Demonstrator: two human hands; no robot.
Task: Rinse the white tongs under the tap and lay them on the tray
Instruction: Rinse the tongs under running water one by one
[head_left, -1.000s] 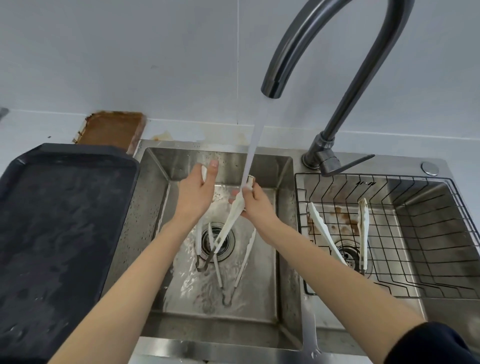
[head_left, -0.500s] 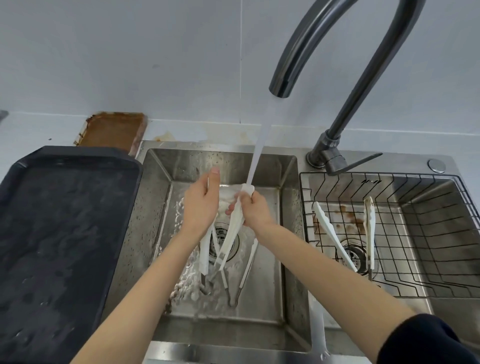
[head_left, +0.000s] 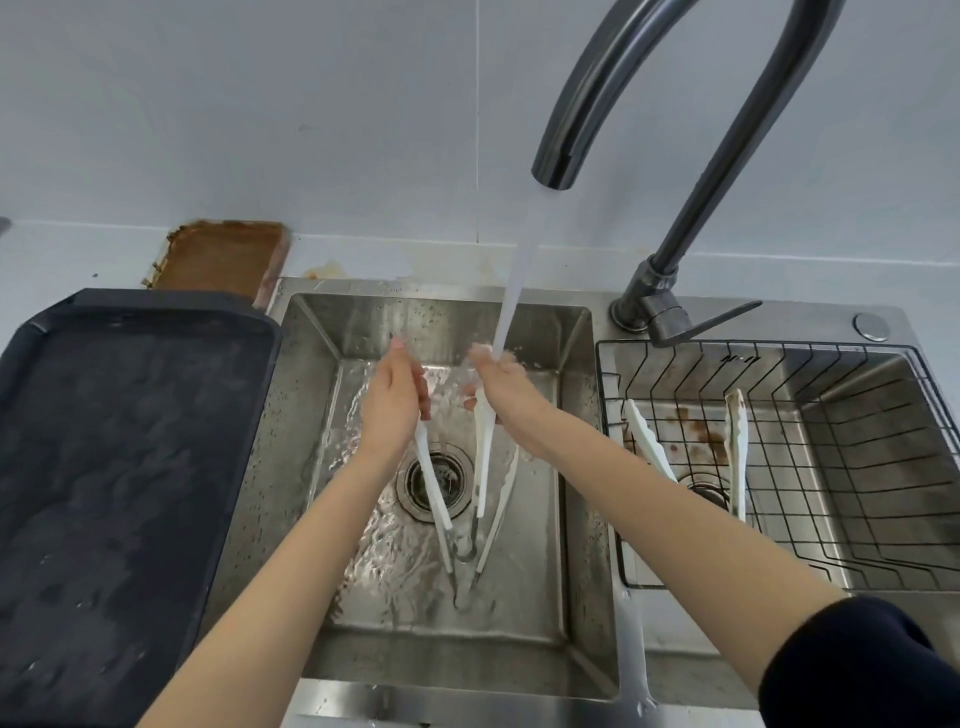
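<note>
Head view puts the job at its rinsing stage: the tap (head_left: 675, 135) runs, its stream landing on the right hand (head_left: 511, 400), and the dark tray (head_left: 130, 467) on the tabletop to the left holds no tongs yet (so the laying-down is all still to do). Over the left sink basin (head_left: 571, 467), the white tongs (head_left: 480, 457) are spread apart, one arm gripped in the left hand (head_left: 392, 405), fingers curled round it, the other held likewise by the right.
</note>
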